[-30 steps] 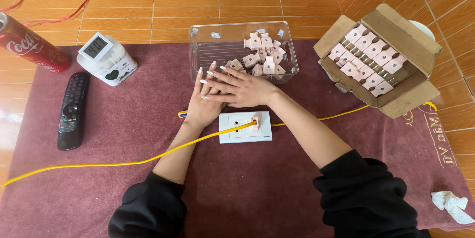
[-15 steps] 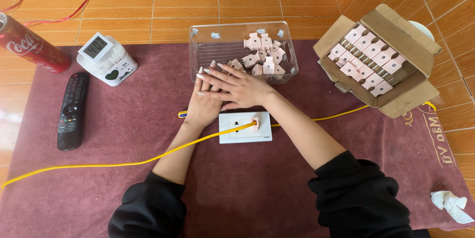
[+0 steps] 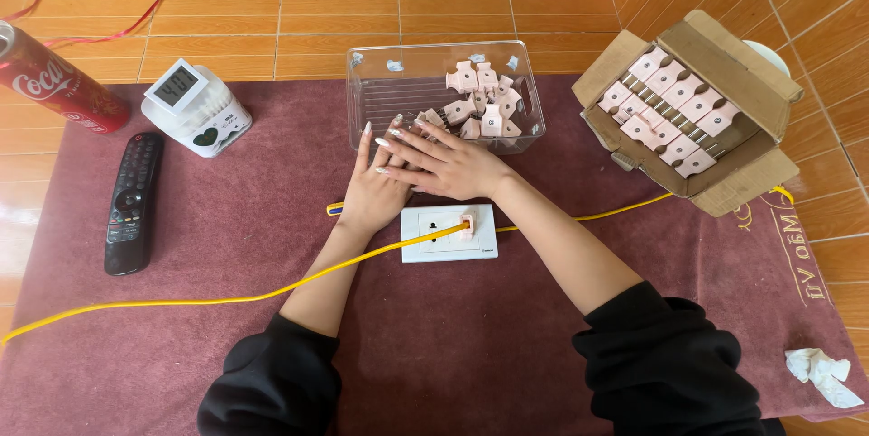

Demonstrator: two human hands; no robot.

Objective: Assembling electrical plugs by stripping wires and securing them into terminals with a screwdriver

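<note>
My left hand [image 3: 369, 193] lies flat on the maroon mat [image 3: 226, 219], fingers straight and slightly apart. My right hand [image 3: 445, 164] rests palm down across the back of it, with its fingertips pointing left. Neither hand holds anything. Just below them is a white socket plate [image 3: 434, 246] with a pink plug [image 3: 467, 224] pushed into it. A yellow cable [image 3: 226, 296] runs from the plug to the left. Right beyond my fingers stands a clear plastic bin [image 3: 398, 83] holding several pink plugs [image 3: 484, 101].
An open cardboard box [image 3: 751, 155] of pink plugs in rows [image 3: 674, 110] sits at the right. A black remote [image 3: 131, 201], a white digital clock [image 3: 186, 105] and a red can [image 3: 54, 83] are at the left. Crumpled tissue [image 3: 819, 373] lies at the mat's lower right corner.
</note>
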